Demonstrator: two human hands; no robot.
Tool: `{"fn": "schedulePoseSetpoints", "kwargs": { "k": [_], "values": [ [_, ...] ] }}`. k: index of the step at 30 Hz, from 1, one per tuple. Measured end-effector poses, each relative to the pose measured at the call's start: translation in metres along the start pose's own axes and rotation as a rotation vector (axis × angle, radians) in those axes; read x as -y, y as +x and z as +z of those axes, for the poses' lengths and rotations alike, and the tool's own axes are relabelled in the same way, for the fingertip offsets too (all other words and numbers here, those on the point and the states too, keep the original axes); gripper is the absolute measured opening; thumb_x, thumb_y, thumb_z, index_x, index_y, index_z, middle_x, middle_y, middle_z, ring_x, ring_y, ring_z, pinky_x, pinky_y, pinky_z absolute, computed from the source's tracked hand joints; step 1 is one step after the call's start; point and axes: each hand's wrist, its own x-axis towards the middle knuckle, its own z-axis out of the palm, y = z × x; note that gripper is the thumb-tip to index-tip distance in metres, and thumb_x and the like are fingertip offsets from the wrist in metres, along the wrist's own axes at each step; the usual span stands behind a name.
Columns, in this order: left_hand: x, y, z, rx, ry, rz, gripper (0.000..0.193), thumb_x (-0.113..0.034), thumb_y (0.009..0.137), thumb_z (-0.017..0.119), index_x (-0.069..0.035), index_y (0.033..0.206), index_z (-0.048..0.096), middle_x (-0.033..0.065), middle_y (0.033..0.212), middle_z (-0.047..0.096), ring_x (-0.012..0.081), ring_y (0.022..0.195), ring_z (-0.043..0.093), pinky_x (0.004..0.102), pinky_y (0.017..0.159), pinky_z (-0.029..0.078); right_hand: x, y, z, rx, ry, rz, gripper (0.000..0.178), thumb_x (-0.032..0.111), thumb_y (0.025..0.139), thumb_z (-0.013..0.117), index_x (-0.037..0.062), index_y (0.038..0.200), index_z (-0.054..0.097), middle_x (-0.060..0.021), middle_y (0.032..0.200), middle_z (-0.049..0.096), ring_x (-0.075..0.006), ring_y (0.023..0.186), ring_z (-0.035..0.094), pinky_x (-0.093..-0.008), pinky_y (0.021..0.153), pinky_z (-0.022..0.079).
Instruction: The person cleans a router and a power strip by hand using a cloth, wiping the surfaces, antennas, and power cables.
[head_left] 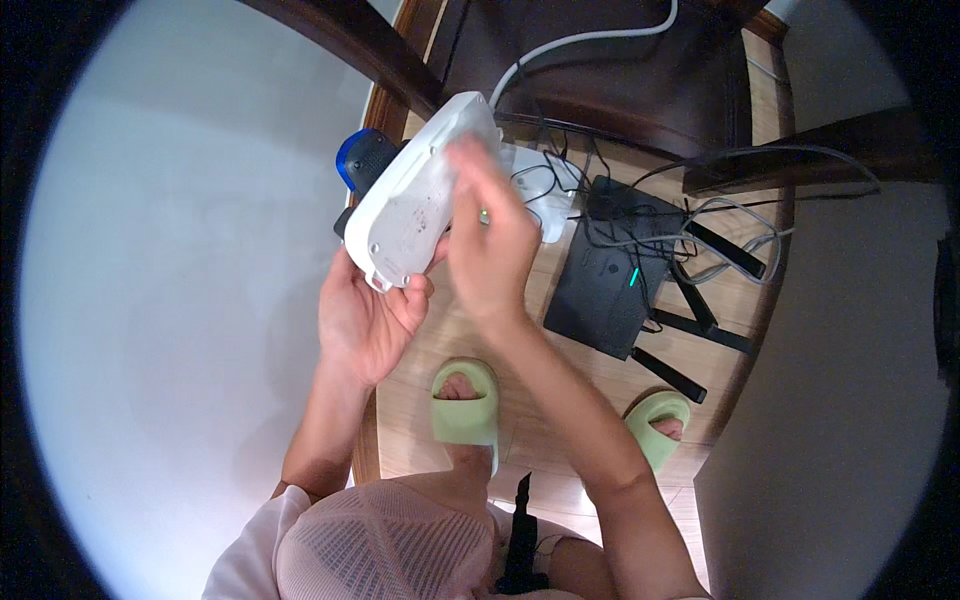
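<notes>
A white power strip [415,205] is tilted up in front of me, its long flat face with small screws and dark specks turned toward me. My left hand [372,315] grips its lower end from below. A blue-and-black plug-in adapter [366,160] sticks out behind its left side, and a thick white cord [580,38] runs from its top end. My right hand [495,235] is over the strip's right side, its fingertips at the upper part of that face. Motion smears those fingers, so whether they hold anything cannot be made out.
On the wooden floor to the right lies a black router [605,285] with several antennas and a lit green light. Tangled cables [690,235] cross it. A white box-like device [545,195] sits beside it. Dark wooden furniture [600,90] stands ahead; a pale wall [190,250] is left.
</notes>
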Motion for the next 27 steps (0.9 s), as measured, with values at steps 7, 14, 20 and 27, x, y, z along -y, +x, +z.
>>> {"fn": "schedulePoseSetpoints", "kwargs": {
  "k": [7,14,20,27],
  "values": [
    [-0.005,0.008,0.012,-0.396,0.324,0.213,0.062,-0.054,0.104,0.033,-0.006,0.138,0.049,0.0143,0.129,0.061,0.0292,0.109,0.063,0.0487,0.097,0.052,0.035,-0.056,-0.01,0.297,-0.102,-0.173,0.034,-0.002,0.093,0.051,0.0027,0.123,0.067,-0.0182,0.134,0.06,-0.0356,0.13,0.054,-0.0448,0.109,0.043],
    [-0.009,0.011,0.014,-0.266,0.287,0.172,0.059,-0.059,0.096,0.053,-0.01,0.129,0.055,0.0117,0.125,0.062,0.0234,0.102,0.062,0.039,0.084,0.054,-0.008,0.025,0.0,0.068,-0.23,-0.196,0.034,-0.002,0.095,0.049,0.0007,0.124,0.067,-0.0221,0.131,0.062,-0.0341,0.126,0.058,-0.0387,0.105,0.046],
    [-0.01,0.016,0.014,-0.208,0.15,0.229,0.064,-0.06,0.097,0.047,-0.006,0.131,0.054,0.0133,0.121,0.064,0.0269,0.104,0.064,0.0427,0.087,0.055,0.033,-0.045,-0.004,0.366,-0.215,-0.281,0.034,-0.001,0.088,0.058,-0.0003,0.121,0.066,-0.0174,0.133,0.061,-0.0326,0.129,0.055,-0.047,0.111,0.041],
    [-0.01,0.025,0.028,-0.361,0.1,0.256,0.069,-0.062,0.096,0.048,-0.003,0.13,0.053,0.0156,0.115,0.064,0.0279,0.096,0.065,0.0424,0.084,0.055,0.017,-0.025,-0.005,0.421,-0.123,-0.431,0.024,0.0,0.082,0.064,0.0,0.105,0.07,-0.0107,0.11,0.069,-0.0302,0.114,0.065,-0.0498,0.109,0.043]
  ]
}}
